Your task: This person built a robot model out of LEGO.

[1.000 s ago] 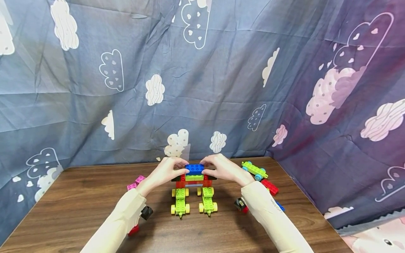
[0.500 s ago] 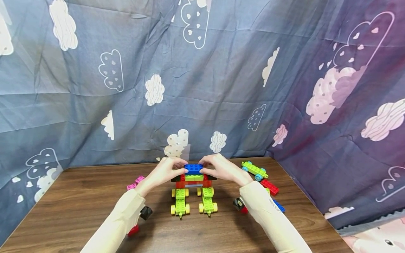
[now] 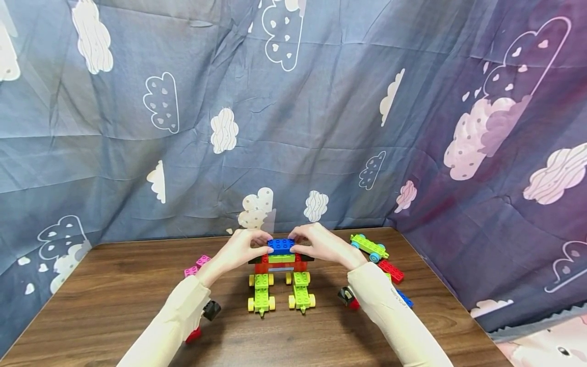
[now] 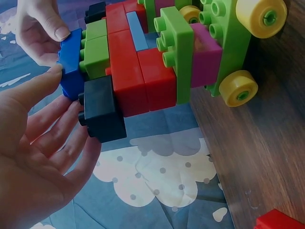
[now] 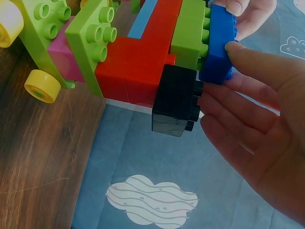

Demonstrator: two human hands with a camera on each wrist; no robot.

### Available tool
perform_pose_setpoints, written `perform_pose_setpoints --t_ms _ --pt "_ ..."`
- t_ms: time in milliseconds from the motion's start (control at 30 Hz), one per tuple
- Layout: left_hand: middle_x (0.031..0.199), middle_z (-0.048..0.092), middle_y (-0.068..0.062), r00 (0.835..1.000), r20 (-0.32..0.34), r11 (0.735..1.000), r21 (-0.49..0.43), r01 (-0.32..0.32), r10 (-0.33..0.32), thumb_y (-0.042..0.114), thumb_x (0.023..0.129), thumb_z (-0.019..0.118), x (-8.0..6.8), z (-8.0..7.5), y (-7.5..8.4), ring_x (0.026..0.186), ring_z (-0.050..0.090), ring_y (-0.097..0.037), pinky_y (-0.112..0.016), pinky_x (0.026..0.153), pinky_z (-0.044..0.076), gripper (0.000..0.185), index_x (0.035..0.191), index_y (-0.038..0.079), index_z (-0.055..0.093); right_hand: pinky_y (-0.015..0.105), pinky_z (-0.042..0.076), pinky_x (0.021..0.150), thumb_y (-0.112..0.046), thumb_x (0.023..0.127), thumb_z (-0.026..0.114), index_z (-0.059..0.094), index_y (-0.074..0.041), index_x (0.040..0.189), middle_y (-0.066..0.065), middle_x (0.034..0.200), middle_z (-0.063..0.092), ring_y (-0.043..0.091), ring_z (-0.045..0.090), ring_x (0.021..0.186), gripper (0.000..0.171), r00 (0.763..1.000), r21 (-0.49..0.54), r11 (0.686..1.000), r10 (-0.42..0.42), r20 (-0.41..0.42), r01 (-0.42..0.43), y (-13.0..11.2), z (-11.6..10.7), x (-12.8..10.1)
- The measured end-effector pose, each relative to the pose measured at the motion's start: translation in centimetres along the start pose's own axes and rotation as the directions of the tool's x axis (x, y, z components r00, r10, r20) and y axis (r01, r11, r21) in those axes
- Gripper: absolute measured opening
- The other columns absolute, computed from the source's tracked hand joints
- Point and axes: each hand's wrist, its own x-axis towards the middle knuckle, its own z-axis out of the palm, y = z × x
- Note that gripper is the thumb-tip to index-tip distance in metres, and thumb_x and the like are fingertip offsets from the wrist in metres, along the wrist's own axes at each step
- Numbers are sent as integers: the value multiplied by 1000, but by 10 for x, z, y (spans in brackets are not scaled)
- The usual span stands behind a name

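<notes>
Both hands pinch a blue building brick [image 3: 281, 246] by its ends, the left hand [image 3: 242, 248] on one side, the right hand [image 3: 322, 244] on the other. In the wrist views the brick lies right over two lime bricks [image 4: 96, 50], whose studs show along the seam. Beneath them are red bricks [image 5: 138, 71] with a light blue piece [image 4: 137, 31] between, and a black brick [image 4: 104, 107] juts out at each side. The build stands on two lime wheeled bases [image 3: 261, 293] with yellow wheels [image 4: 239, 88]; a pink brick [image 5: 68, 50] sits above one base.
On the wooden table [image 3: 137, 285], pink bricks [image 3: 203, 260], a black brick [image 3: 212, 309] and a red brick [image 3: 193, 335] lie left. To the right are a lime car base [image 3: 369, 247] with blue wheels, a red brick [image 3: 391, 271] and a blue brick [image 3: 404, 298]. A cloud-print cloth [image 3: 275, 127] hangs behind.
The blue brick and both hands have shifted very slightly left from a second ago, and the brick sits a touch lower than half a second ago. Both hands keep their grip.
</notes>
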Motion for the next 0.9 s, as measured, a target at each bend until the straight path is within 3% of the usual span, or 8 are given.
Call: perform_pose_setpoints --t_ms 500,900 --pt "103 75 -10 1000 -5 1000 -13 1 -1 23 90 73 1 3 1 91 71 -19 -35 83 60 29 112 5 71 27 59 82 -24 93 70 71 -7 107 5 100 75 12 72 88 22 1000 33 999 6 17 -6 2 0 0" --pt "103 75 -10 1000 6 1000 -17 18 -18 23 90 73 1 3 2 92 71 -20 -37 86 59 28 112 5 71 20 56 72 -23 92 71 73 -8 105 3 94 76 6 68 77 20 1000 27 999 30 -7 -29 -1 2 -1"
